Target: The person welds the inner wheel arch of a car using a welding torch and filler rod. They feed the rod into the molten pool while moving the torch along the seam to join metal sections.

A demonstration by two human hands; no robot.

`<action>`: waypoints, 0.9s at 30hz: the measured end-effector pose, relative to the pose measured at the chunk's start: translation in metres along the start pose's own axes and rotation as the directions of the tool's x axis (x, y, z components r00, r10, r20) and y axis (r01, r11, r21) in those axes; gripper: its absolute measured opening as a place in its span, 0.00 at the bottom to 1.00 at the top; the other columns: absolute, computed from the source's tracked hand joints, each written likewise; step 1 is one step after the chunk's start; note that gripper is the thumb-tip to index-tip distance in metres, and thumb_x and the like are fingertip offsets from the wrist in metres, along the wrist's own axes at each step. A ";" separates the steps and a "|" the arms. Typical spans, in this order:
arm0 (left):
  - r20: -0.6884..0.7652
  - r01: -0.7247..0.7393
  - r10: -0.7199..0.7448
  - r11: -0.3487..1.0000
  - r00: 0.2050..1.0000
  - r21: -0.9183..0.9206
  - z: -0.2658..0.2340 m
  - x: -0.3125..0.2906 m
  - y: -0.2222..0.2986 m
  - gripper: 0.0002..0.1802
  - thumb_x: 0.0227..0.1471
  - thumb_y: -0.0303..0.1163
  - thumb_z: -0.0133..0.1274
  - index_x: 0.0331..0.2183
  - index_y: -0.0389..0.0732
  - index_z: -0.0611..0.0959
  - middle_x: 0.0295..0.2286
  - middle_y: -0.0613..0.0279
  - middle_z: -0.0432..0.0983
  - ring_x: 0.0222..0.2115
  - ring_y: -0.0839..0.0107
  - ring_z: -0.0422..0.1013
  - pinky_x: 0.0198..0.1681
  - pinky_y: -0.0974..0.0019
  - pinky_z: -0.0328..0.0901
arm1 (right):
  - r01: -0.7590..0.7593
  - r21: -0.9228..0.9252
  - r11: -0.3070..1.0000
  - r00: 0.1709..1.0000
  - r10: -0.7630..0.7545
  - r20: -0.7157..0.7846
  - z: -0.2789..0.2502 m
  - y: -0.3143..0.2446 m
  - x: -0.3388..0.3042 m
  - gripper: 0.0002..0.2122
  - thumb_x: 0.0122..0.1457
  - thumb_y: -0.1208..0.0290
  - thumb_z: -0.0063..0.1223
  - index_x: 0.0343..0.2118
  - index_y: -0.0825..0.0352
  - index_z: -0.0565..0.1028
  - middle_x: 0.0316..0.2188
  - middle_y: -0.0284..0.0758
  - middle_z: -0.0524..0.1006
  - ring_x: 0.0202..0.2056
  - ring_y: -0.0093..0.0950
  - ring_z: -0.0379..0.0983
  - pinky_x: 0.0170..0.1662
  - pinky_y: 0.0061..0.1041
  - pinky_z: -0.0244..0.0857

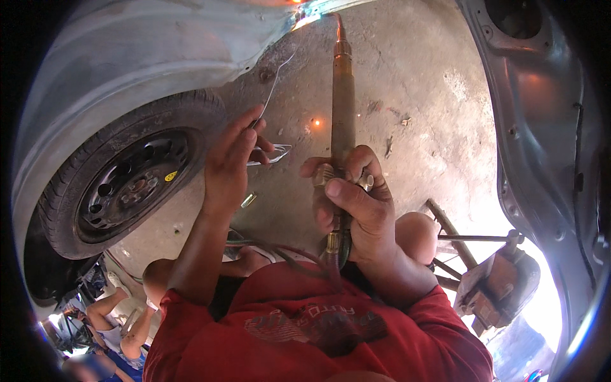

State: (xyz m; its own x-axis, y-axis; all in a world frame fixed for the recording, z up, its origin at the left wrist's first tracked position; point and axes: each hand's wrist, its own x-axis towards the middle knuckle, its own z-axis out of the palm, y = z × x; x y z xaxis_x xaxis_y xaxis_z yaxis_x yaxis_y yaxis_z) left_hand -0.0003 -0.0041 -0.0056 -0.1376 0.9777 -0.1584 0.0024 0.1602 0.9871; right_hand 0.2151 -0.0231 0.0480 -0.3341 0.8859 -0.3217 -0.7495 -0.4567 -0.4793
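Note:
My right hand (355, 197) is wrapped round the valve end of a brass gas welding torch (344, 105), thumb on its body by the knobs. The torch points away from me, and its bent copper tip (337, 22) meets a bright glow at the edge of the grey car body panel (172, 44). Between the fingers of my left hand (238, 141) is pinched a thin, bent wire rod (275, 83). Its far end stops short of the glow. Hoses (293, 254) run from the torch's base past my red shirt.
On the left is a car wheel (130, 184) with a black rim. A bare door panel (541, 159) stands at the right. Near it is a metal stand (503, 280). A spark (317, 123) glows above the concrete floor (420, 127). Another person (118, 325) sits at lower left.

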 end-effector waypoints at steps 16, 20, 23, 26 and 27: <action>-0.005 0.003 -0.003 1.000 1.000 0.020 0.001 0.007 0.002 0.23 0.68 0.31 0.45 0.60 0.32 0.75 0.49 0.48 0.76 0.36 0.71 0.75 0.37 0.68 0.72 | -0.009 0.047 0.999 0.993 0.003 0.121 -0.010 0.004 0.005 0.12 0.62 0.82 0.53 0.37 0.57 0.63 0.46 0.58 0.73 0.21 0.24 0.76 0.20 0.15 0.68; -0.009 -0.003 0.003 1.000 1.000 -0.008 0.003 0.008 0.000 0.23 0.68 0.31 0.46 0.59 0.32 0.75 0.49 0.48 0.76 0.36 0.72 0.75 0.37 0.68 0.72 | -0.002 0.050 0.999 0.991 -0.005 0.131 -0.011 0.004 0.007 0.12 0.62 0.82 0.53 0.38 0.56 0.63 0.46 0.57 0.74 0.20 0.24 0.76 0.20 0.15 0.67; -0.018 -0.003 0.003 1.000 1.000 -0.009 0.001 0.008 -0.001 0.22 0.68 0.31 0.46 0.59 0.32 0.75 0.48 0.49 0.77 0.36 0.72 0.75 0.36 0.67 0.72 | -0.013 0.050 0.999 0.991 0.006 0.130 -0.011 0.003 0.009 0.13 0.62 0.81 0.54 0.38 0.56 0.63 0.47 0.58 0.74 0.20 0.24 0.76 0.20 0.15 0.67; -0.009 0.009 -0.009 1.000 1.000 -0.026 0.000 0.007 -0.002 0.23 0.68 0.31 0.46 0.60 0.32 0.75 0.48 0.51 0.77 0.36 0.72 0.75 0.36 0.67 0.72 | -0.017 0.041 0.999 0.992 0.012 0.126 -0.012 0.002 0.007 0.13 0.62 0.81 0.54 0.38 0.56 0.63 0.47 0.58 0.74 0.20 0.23 0.75 0.20 0.15 0.67; -0.008 0.000 0.000 1.000 1.000 -0.013 0.000 0.007 -0.002 0.23 0.68 0.31 0.46 0.60 0.32 0.75 0.48 0.51 0.77 0.36 0.72 0.75 0.36 0.67 0.72 | -0.015 0.033 0.999 0.992 0.011 0.126 -0.012 0.002 0.007 0.13 0.62 0.81 0.54 0.38 0.56 0.63 0.47 0.58 0.74 0.20 0.23 0.75 0.20 0.16 0.67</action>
State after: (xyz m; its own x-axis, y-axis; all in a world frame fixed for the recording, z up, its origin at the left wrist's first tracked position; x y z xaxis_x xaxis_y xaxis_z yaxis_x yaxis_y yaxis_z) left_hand -0.0010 0.0020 -0.0091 -0.1457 0.9765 -0.1586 -0.0109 0.1587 0.9873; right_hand 0.2180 -0.0184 0.0350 -0.4120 0.8839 -0.2214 -0.7625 -0.4675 -0.4473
